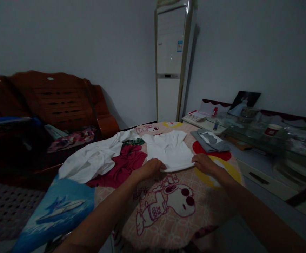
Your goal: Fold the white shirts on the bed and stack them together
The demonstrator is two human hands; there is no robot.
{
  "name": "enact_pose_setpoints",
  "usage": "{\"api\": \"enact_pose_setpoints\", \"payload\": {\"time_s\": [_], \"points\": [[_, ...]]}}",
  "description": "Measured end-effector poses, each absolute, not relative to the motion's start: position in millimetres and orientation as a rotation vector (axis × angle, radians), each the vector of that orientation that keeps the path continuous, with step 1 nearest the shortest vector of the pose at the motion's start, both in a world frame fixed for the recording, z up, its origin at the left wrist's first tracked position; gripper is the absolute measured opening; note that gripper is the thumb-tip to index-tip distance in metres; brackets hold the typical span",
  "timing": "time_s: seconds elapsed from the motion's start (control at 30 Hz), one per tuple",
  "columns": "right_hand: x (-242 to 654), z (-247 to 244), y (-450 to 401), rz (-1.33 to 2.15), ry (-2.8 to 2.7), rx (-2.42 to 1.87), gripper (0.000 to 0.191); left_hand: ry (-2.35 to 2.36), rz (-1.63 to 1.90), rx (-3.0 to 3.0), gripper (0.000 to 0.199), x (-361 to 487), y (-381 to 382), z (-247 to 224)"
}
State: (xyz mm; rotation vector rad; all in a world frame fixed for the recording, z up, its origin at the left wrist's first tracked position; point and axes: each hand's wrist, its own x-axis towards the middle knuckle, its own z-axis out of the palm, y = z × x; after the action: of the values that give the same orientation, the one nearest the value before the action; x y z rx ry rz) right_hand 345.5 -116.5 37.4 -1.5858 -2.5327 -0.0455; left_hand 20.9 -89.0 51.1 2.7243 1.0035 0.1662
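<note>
We have a white garment [168, 151] laid out on the cloth-covered worktop [166, 235], in front of us. Our left hand [153, 168] closes on the left end of its near hem, and our right hand [202, 163] pinches the right end, so the edge runs between the two with a slight sag. The fingers curl over the fabric on both sides; how much of it is tucked beneath them, we cannot tell. The body of the garment lies mostly flat beyond the hem, with creases toward its far end.

The step in hand, as we judge it, is straightening and squaring this garment by its hem. The next move calls for both hands to keep hold of their corners and work evenly, with enough tension to take out the sag, but not so much that the far end drags or bunches up.

To the left, a maroon garment [129, 165] lies rumpled close by, partly under a loose white cloth [90, 160]; a green patterned piece [133, 142] shows between that cloth and our garment. A blue printed cloth [68, 200] hangs at the near left. To the right, apart from our garment, a grey garment [220, 147] lies in a compact, folded shape.
</note>
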Motion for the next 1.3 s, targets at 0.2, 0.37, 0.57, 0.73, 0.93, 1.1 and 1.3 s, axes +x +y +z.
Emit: {"api": "enact_pose_setpoints", "payload": {"time_s": [0.2, 0.37, 0.57, 0.73, 0.93, 1.1, 1.3], "points": [[355.4, 48.8, -136.3, 0.17, -2.503, -1.616, 0.033, 0.74, 0.004, 2.565, 0.05, 34.4, -96.8, 71.9], [345.2, 70.2, -116.3, 0.523, -2.539, -1.545, 0.028, 0.545, -0.056, 2.27, 0.031, 29.5, -63.0, 66.5], [305.1, 75.8, -66.1, 0.411, -2.45, -1.472, 0.026, 1.523, 0.701, 2.319, 0.032, 19.0, 19.0, 58.8], [261.3, 73.2, -18.9, 0.283, -2.45, -1.584, 0.026, 1.961, 0.549, 2.382, 0.037, 21.1, 62.7, 50.3], [240.5, 38.4, 16.9, 0.261, -2.113, -1.575, 0.034, 1.996, 0.362, 2.41, 0.032, 34.5, 82.9, 28.3], [244.4, 5.5, 21.6, 0.502, -1.815, -1.487, 0.03, 1.983, 0.371, 2.419, 0.036, 34.2, 91.3, 16.9], [243.5, 0.9, 20.8, 0.51, -1.76, -1.433, 0.026, 1.846, 0.552, 2.386, 0.029, 28.5, 97.8, 13.6]]}}
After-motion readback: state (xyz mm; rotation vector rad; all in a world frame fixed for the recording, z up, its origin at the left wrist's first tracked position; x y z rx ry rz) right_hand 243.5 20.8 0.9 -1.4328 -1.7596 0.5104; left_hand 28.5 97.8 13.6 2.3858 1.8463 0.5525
